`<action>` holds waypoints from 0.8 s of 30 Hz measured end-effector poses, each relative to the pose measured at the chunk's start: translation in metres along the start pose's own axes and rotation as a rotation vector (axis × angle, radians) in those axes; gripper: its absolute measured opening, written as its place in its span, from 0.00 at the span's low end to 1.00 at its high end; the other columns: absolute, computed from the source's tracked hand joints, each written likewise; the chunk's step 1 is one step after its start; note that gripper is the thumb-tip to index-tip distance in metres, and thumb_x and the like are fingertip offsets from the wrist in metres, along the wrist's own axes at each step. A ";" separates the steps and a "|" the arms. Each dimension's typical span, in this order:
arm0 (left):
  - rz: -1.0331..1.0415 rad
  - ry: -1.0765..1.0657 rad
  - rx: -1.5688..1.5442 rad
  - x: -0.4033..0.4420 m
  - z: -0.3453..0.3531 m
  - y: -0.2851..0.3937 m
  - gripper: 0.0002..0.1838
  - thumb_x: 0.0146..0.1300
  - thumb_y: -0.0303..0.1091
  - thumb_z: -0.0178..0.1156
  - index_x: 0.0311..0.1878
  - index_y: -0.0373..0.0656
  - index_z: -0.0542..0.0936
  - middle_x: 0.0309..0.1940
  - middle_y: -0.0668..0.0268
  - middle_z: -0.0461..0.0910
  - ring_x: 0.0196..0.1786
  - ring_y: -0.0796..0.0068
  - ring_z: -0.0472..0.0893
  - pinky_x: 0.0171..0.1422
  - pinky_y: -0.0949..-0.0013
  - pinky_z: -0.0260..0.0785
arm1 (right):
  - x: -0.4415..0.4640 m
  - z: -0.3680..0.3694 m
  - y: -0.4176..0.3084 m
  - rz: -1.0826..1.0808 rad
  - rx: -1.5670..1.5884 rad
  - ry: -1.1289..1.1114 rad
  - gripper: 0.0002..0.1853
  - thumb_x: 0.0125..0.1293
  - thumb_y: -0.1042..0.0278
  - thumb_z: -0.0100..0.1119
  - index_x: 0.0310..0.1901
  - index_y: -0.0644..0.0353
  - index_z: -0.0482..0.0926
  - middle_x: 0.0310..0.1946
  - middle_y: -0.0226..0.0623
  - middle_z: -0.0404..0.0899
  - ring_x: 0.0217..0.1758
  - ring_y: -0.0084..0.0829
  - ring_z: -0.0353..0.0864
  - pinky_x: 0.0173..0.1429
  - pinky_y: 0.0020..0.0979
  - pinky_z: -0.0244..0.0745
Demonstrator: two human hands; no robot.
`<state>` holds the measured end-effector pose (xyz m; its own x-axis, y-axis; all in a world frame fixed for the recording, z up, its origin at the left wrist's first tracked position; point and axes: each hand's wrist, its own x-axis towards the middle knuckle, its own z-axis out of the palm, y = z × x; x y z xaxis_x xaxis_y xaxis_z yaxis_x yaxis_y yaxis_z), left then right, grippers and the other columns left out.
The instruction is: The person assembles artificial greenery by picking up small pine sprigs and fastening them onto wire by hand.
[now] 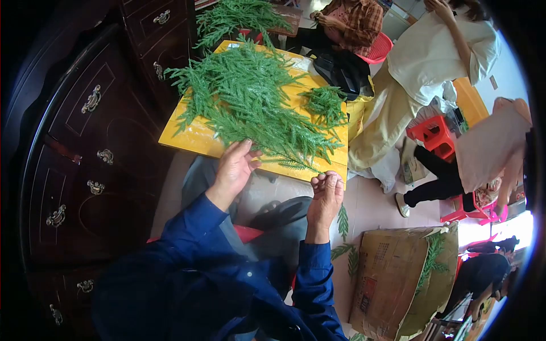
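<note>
My right hand (326,199) pinches the stem end of a green fern-like sprig (293,163) at the near right corner of a yellow table. My left hand (234,170) is at the table's near edge, by the sprig's other end. Its thumb and fingers are loosely curled and apart, and I cannot make out anything gripped between them. Just beyond both hands lies a large heap of green sprigs (244,85), and a smaller bunch of sprigs (326,105) sits to its right.
The yellow table (193,139) stands before my knees. Dark wooden drawers (85,148) are on the left. A cardboard box (392,278) with sprigs is at lower right, near loose sprigs on the floor (344,221). Several people and a red stool (435,133) are at right.
</note>
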<state>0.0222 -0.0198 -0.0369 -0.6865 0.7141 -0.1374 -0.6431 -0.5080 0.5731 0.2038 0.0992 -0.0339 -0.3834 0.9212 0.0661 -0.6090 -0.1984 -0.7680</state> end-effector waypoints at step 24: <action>0.048 -0.292 -0.161 -0.002 0.038 -0.003 0.05 0.65 0.34 0.54 0.41 0.47 0.74 0.37 0.64 0.78 0.45 0.69 0.76 0.57 0.59 0.66 | 0.001 -0.001 0.003 0.342 0.260 -0.017 0.12 0.71 0.56 0.51 0.47 0.53 0.75 0.47 0.31 0.79 0.48 0.31 0.79 0.55 0.36 0.75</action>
<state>0.0386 -0.0013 -0.0079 -0.6062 0.7834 0.1374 -0.6737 -0.5976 0.4348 0.2027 0.0997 -0.0371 -0.6036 0.7826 -0.1525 -0.5989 -0.5713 -0.5612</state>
